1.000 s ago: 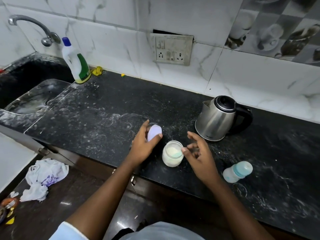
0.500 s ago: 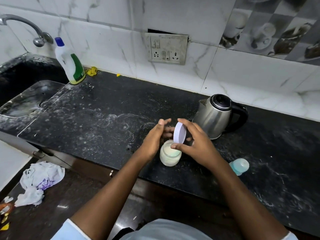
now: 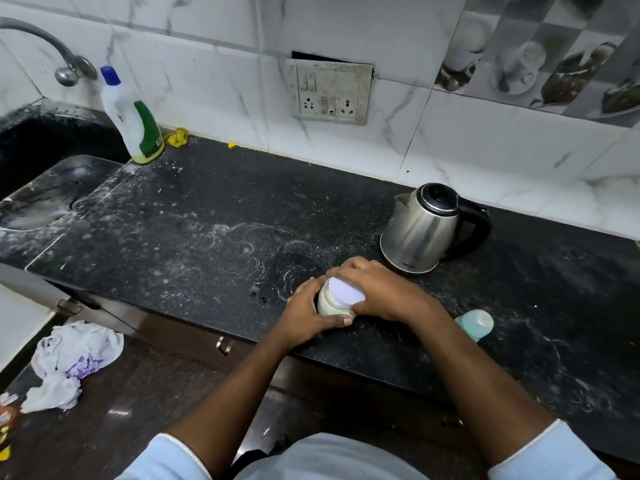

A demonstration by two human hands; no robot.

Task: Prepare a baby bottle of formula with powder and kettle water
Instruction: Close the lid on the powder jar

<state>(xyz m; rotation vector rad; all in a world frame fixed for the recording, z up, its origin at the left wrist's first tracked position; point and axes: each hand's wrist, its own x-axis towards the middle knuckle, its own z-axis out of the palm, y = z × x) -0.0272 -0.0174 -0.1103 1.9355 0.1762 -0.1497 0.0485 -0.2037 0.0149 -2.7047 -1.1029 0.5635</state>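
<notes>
The powder jar (image 3: pixel 329 304) stood near the front edge of the desk (image 3: pixel 207 237). The left hand (image 3: pixel 304 317) was curled round its side. The right hand (image 3: pixel 379 292) held the lid (image 3: pixel 344 291) on top with bent fingers. The best way was to set the lid flat, then turn it gently. The baby bottle (image 3: pixel 476 323) lay to the right by the same edge, and the kettle (image 3: pixel 419 230) stood behind.

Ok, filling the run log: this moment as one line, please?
step: closing powder jar | left hand: grips jar | right hand: holds lid on jar | baby bottle: lying on counter | kettle: upright
</notes>
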